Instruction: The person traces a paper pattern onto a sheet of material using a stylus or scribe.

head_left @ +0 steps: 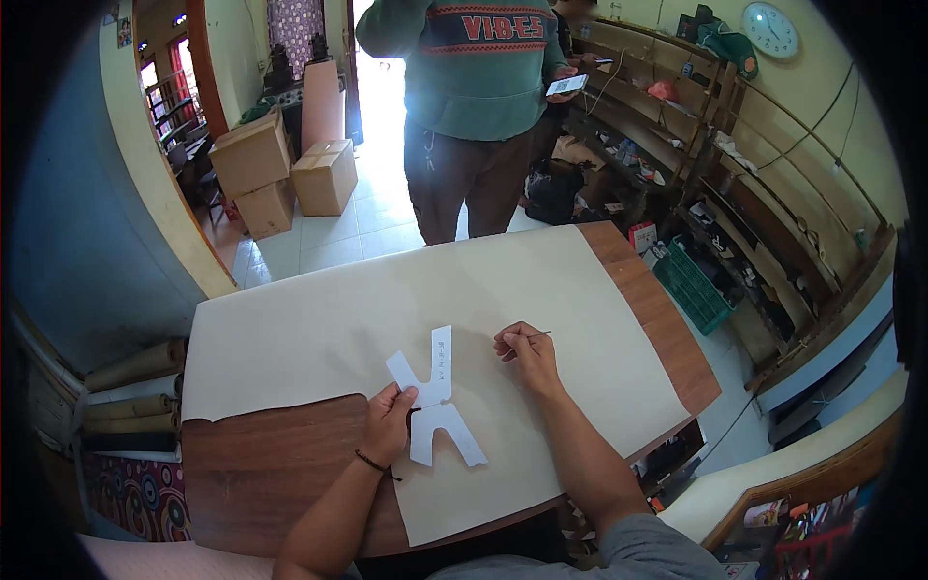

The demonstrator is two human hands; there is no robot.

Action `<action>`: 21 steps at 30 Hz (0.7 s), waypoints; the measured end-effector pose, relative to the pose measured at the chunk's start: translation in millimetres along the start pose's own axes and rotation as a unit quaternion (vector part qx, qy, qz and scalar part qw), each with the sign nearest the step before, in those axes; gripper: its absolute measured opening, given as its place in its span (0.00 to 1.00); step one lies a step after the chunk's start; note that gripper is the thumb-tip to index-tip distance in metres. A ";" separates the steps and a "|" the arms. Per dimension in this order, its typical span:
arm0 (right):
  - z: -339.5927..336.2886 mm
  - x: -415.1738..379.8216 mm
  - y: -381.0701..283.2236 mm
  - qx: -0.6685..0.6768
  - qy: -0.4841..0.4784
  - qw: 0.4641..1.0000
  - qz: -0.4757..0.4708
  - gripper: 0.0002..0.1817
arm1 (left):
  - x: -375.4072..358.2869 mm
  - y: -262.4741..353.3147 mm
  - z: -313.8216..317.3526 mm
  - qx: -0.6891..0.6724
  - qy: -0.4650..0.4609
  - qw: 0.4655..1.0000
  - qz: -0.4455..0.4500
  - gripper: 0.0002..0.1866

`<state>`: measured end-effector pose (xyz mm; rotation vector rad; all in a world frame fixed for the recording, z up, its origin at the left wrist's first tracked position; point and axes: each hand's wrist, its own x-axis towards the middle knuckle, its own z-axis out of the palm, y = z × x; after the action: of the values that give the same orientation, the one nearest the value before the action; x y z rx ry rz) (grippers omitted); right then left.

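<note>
My left hand has its thumb and fingers closed on a white pattern piece, a forked cut-out with handwriting down its longer arm. Just below it, a second forked white pattern piece spreads its two legs toward me, overlapping the first near the middle. Both are over a large cream sheet. To the right, my right hand pinches a thin, dark pen-like tool, its end pointing right, close over the sheet and apart from the pattern pieces.
The sheet covers much of a brown wooden table. Across the table stands a person in a green sweater, holding a phone. Cardboard boxes stand at the back left, rolled material at the left, a green crate at the right.
</note>
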<state>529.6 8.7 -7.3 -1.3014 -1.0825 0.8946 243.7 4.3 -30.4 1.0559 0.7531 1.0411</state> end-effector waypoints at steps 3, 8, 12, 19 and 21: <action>0.1 -0.4 -0.2 -0.001 -0.001 1.000 -0.001 0.15 | 1.1 -4.9 -2.3 -0.011 -0.002 1.000 -0.005 0.12; 0.2 -0.1 0.1 -0.002 0.000 1.000 0.001 0.15 | -0.1 0.7 -0.4 0.025 0.000 1.000 0.008 0.13; -0.2 0.6 1.6 0.000 -0.001 1.000 -0.004 0.15 | -0.1 1.1 -0.7 0.020 0.005 1.000 0.001 0.12; -0.4 -5.8 1.5 -0.011 -0.001 1.000 -0.013 0.14 | 4.2 -11.7 -15.6 0.150 0.031 0.988 -0.004 0.13; -0.4 -0.7 1.4 0.011 -0.003 1.000 -0.012 0.14 | 2.6 -1.1 -2.9 0.084 0.020 0.996 0.003 0.13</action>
<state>529.9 8.1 -8.7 -1.2659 -1.0885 0.8916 242.3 7.5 -32.4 1.1838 0.8832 1.0195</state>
